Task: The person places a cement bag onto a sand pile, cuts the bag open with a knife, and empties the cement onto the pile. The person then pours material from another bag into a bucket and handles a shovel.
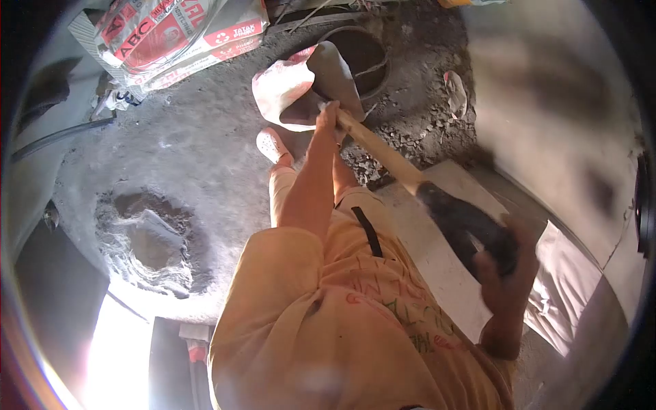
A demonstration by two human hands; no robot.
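A long tool with a pale wooden shaft (383,154) and a wide black end piece (454,222) slants across the view. My left hand (328,115) is closed round the far end of the shaft, just at an open white and red bag (279,85). Blurred by motion, my right hand (502,256) grips the black end near my right side. Whatever lies beyond my left hand at the tool's far end is hidden by the hand and the bag. A dark round tub (385,58) stands right behind the bag.
Printed cement sacks (171,41) lie at the upper left. Gravelly rubble (403,137) spreads right of the bag. A pale board (437,246) lies beside my legs. At left are a rough-edged hollow (154,239) in the floor and a dark hose (65,139).
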